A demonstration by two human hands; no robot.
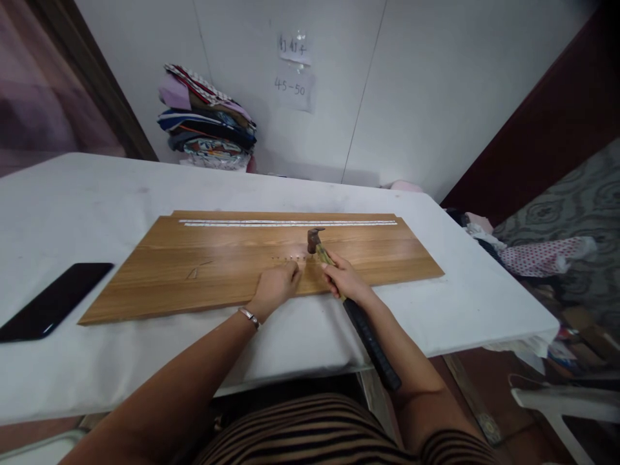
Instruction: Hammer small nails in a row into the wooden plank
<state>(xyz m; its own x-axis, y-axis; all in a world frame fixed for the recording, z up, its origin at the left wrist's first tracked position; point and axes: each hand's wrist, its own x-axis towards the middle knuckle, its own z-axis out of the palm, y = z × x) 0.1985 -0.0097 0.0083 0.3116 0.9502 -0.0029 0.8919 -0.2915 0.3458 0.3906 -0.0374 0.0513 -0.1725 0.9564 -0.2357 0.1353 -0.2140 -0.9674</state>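
Observation:
My right hand (346, 279) is closed round the shaft of a claw hammer (365, 332), near its rusty head. The hammer head is over the wooden board (232, 245), and its black grip points back toward me along my forearm. My left hand (277, 284) rests at the board's near edge with its fingers curled together. Whatever is between those fingers, if anything, is hidden. A short row of small nails (291, 258) runs along the board just beyond my left hand. A few loose thin nails (194, 272) lie farther left on the board.
A pale measuring strip (290, 223) lies along the board's far side. On the white-covered table (140, 187) a black phone (55, 300) lies at the left. Folded clothes (210, 123) are stacked at the back against the wall. A white chair (566, 403) stands lower right.

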